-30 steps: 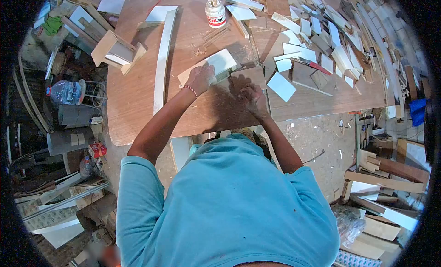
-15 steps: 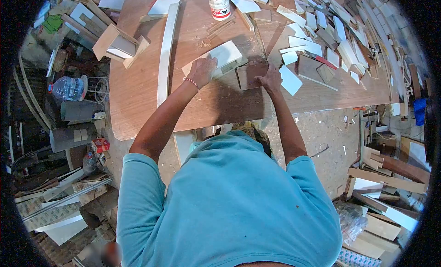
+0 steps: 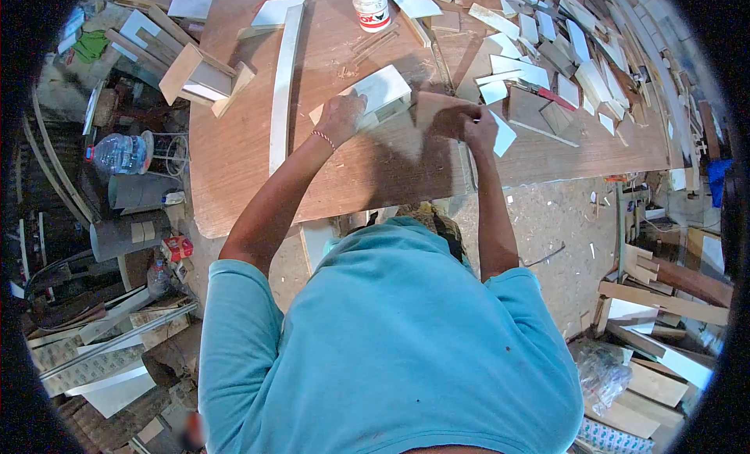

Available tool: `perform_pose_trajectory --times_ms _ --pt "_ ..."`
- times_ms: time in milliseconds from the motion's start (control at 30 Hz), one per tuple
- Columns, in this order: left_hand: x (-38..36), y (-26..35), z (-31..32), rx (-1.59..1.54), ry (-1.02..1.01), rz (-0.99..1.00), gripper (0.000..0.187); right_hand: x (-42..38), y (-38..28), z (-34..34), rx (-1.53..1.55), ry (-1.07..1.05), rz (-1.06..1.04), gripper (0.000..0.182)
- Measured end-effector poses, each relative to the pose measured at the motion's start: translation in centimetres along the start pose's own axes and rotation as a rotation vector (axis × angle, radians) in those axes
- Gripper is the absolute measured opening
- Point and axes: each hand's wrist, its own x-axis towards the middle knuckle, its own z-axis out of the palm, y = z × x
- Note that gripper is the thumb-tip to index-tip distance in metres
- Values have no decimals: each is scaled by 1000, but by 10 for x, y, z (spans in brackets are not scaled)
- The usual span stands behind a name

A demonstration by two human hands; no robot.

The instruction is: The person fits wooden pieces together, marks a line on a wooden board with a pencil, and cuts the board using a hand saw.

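My left hand (image 3: 341, 119) is closed on the near-left part of a small wooden box with a white top (image 3: 384, 93), which rests on the brown table. Just right of the box, my right hand (image 3: 480, 132) grips a brown board (image 3: 448, 116) by its right end. The board looks tilted and raised off the tabletop, and its outline is somewhat blurred. A shadow falls on the table below both. Beyond the box stands a white glue jar (image 3: 372, 8) with a red label.
A long pale strip (image 3: 287, 87) lies left of my left hand. Another wooden assembly (image 3: 205, 77) sits at the table's left edge. Scattered white offcuts (image 3: 516, 69) and a red-handled tool (image 3: 556, 98) lie to the right.
My right hand has moved slightly right and tipped the brown board up from its flatter position. My left hand stays on the box.
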Motion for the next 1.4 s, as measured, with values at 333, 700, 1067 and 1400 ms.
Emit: perform_pose_trajectory --times_ms 333,700,1067,1400 --pt "1 6 -7 36 -35 -36 12 5 26 -5 901 49 266 16" --pt "-1 8 -6 78 -58 -50 13 18 -1 22 756 -407 52 12" --pt "0 9 -5 58 -63 -71 10 38 15 67 610 -389 -138 12" --pt "1 4 2 33 -52 -63 12 36 -8 63 538 -372 -200 12"
